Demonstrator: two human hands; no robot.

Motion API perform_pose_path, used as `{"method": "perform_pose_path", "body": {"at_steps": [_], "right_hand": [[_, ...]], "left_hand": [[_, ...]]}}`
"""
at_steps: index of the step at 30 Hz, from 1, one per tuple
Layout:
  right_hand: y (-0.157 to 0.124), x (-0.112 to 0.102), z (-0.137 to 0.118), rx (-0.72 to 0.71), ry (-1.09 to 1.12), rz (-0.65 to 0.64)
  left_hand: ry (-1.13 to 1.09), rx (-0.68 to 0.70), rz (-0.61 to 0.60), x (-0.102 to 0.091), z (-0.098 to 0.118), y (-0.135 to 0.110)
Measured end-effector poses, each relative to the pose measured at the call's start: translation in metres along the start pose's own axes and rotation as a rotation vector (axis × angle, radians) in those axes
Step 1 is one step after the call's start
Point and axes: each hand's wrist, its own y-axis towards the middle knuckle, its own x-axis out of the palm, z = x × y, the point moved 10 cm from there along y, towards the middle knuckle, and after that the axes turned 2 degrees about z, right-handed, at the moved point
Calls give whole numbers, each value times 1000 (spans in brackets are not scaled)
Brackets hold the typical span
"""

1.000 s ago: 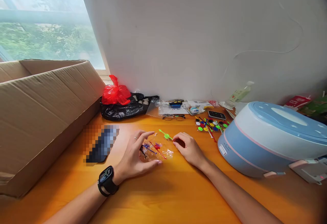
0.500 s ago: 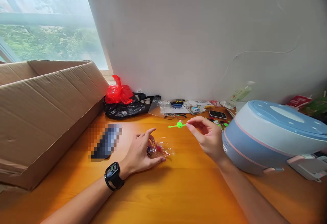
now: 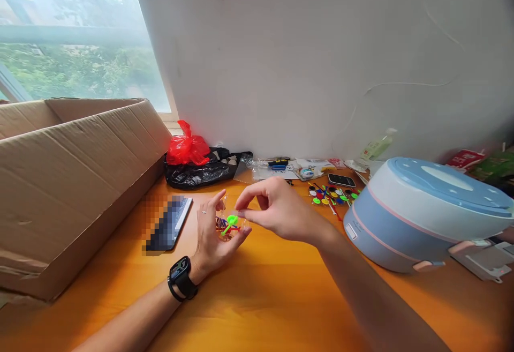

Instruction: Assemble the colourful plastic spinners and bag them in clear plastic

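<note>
My left hand (image 3: 211, 231), with a black watch on its wrist, curls its fingers and thumb around a small clear plastic bag (image 3: 246, 223). Red and dark pieces show through the bag. Between the thumb and forefinger of my right hand (image 3: 273, 210) is a bright green plastic arrow (image 3: 231, 222) with a round disc in its middle. The arrow points down and left, at the bag between my left thumb and fingers. Whether its tip is inside the bag I cannot tell.
Several coloured plastic pieces (image 3: 331, 195) lie right of my hands, beside a blue-white appliance (image 3: 413, 218). A phone (image 3: 179, 223) rests left, near a cardboard box (image 3: 88, 175). Black (image 3: 196, 175) and red (image 3: 187, 145) bags stand against the wall.
My right hand has brought the green arrow left and slightly down to the bag. My left hand has drawn a little left, its fingers raised around the bag.
</note>
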Motion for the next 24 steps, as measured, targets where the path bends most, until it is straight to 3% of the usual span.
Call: {"method": "perform_pose_path", "body": {"at_steps": [3, 7, 9, 12, 15, 18, 21, 24], "right_hand": [[-5, 14, -8, -49, -31, -107], [-12, -10, -13, -19, -211, 64], [-13, -9, -10, 4, -234, 55], [-10, 10, 5, 40, -145, -60], [1, 15, 27, 43, -70, -31], [9, 2, 46, 4, 47, 57], [12, -11, 66, 46, 183, 74], [9, -21, 81, 83, 213, 97]], "left_hand": [[-14, 11, -6, 1, 0, -2], [-58, -57, 21, 2, -9, -4], [-113, -129, 49, 3, -19, -6], [-214, -219, 81, 5, -34, -9], [-277, -280, 72, 9, -46, -10], [-428, -324, -8, 16, -49, -6], [-594, -418, -187, 33, -47, -2], [-564, -519, -326, 45, -45, -3]]}}
